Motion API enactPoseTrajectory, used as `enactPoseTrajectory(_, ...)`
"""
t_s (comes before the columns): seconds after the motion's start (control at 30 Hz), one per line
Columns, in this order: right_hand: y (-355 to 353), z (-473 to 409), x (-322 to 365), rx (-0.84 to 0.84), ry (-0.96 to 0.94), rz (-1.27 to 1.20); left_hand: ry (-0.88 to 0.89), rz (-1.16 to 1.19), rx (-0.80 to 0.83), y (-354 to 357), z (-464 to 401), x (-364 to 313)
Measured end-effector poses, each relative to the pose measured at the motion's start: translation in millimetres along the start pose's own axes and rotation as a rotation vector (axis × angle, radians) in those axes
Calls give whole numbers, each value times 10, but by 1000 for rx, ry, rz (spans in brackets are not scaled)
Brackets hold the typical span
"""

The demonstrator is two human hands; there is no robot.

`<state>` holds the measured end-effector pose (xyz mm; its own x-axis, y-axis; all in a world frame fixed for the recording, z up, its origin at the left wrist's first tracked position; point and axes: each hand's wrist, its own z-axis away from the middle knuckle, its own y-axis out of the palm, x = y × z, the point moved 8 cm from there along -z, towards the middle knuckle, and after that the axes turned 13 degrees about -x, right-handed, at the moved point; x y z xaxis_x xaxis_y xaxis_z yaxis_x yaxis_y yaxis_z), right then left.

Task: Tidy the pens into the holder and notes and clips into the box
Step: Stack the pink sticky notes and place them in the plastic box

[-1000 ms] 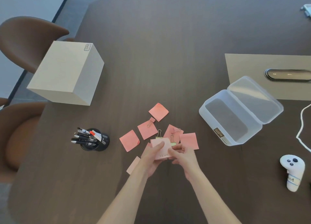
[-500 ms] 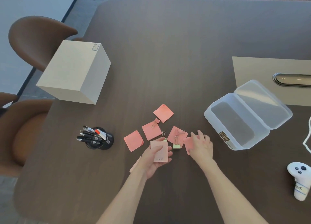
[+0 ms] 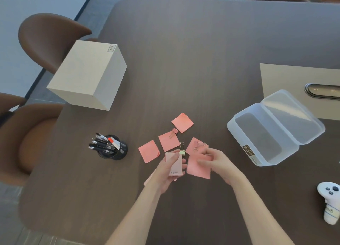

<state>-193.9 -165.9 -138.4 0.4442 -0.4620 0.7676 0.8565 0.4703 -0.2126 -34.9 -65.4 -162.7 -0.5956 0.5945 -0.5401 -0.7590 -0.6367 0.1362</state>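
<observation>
My left hand (image 3: 168, 173) holds a pale pink note stack (image 3: 174, 166) above the table. My right hand (image 3: 216, 162) grips a coral sticky note (image 3: 197, 168) just right of it. Several coral notes lie beyond: one (image 3: 148, 151) at left, one (image 3: 168, 141) with a small pink clip (image 3: 174, 131), one (image 3: 182, 122) farthest, one (image 3: 195, 145) under rose-gold clips (image 3: 200, 145). A gold binder clip (image 3: 182, 150) lies by my left fingertips. The black pen holder (image 3: 117, 150) with several pens stands left. The clear plastic box (image 3: 244, 123) sits open at right.
A beige closed cube box (image 3: 88, 73) stands at the far left of the dark table. A white controller (image 3: 329, 202) lies at the right edge. A beige mat (image 3: 287, 79) with a dark oval device lies behind the clear box. Brown chairs surround the table.
My right hand left the note stack, reached right onto a coral note, and now has lifted it back toward my left hand, which keeps the pale stack.
</observation>
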Motion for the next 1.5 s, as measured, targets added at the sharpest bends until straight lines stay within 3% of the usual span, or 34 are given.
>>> enactPoseTrajectory(0.13, 495, 36, 292, 63, -97, 65, 21, -2, 66, -35, 100, -127)
enactPoseTrajectory(0.4, 1121, 21, 558, -288, -590, 445, 45, 11, 90, -363, 79, -288)
enactPoseTrajectory(0.53, 891, 88, 153, -525, -332, 346, 42, 222, 25, -676, -17, -338)
enactPoseTrajectory(0.67, 1138, 136, -313, -397, -323, 712, 20, 289, -2, -890, -99, -313)
enactPoseTrajectory(0.8, 1263, 74, -417, -391, -339, 838, 6, 287, 3, -901, -19, -307)
enactPoseTrajectory(1.0, 1237, 20, -334, -434, -265, 913, -22, 283, 16, -882, 16, -235)
enactPoseTrajectory(1.37, 1159, -183, -201, -420, -292, 1124, -73, 306, -12, -954, 29, -172)
enactPoseTrajectory(1.5, 1081, -183, -132, -408, -278, 920, -37, 185, -55, -1010, -16, -153)
